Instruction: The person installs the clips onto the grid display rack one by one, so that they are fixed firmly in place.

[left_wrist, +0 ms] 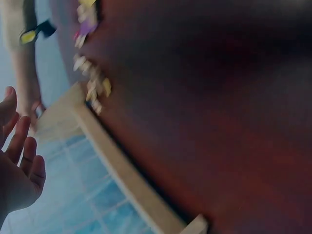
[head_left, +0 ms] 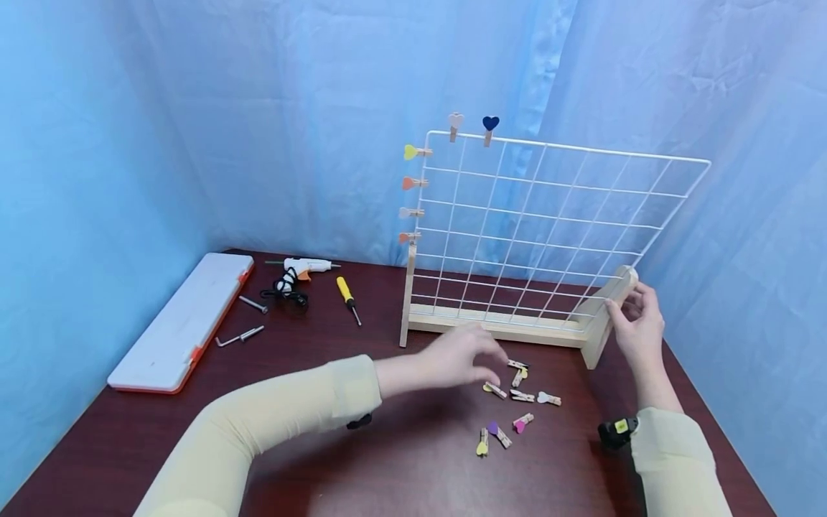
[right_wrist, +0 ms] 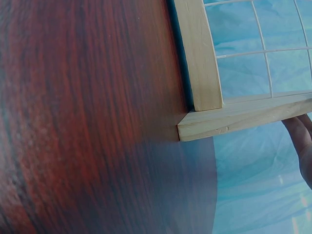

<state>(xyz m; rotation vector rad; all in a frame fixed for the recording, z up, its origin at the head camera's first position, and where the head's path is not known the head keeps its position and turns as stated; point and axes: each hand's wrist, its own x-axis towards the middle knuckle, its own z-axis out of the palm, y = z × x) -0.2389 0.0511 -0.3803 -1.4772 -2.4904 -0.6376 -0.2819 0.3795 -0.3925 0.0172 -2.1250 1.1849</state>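
Note:
A white wire grid (head_left: 543, 194) stands upright in a wooden stand (head_left: 504, 329). My right hand (head_left: 639, 327) holds the stand's right end piece, thumb on its near side and fingers behind. In the right wrist view, the fingers (right_wrist: 300, 139) lie against that wooden piece (right_wrist: 234, 119). My left hand (head_left: 457, 357) hovers over the table in front of the stand, fingers bent and apart, nothing seen in them. Just right of it lie several small heart clothespins (head_left: 522, 396). In the left wrist view, the left hand (left_wrist: 22, 170) is spread and these clothespins (left_wrist: 92, 80) are blurred.
More heart clothespins are clipped on the grid's left and top edges, including a dark blue one (head_left: 489, 126). At left lie a white and orange case (head_left: 181, 323), a glue gun (head_left: 306, 266), a yellow screwdriver (head_left: 347, 294), a bolt (head_left: 253, 304) and a thin metal tool (head_left: 242, 336).

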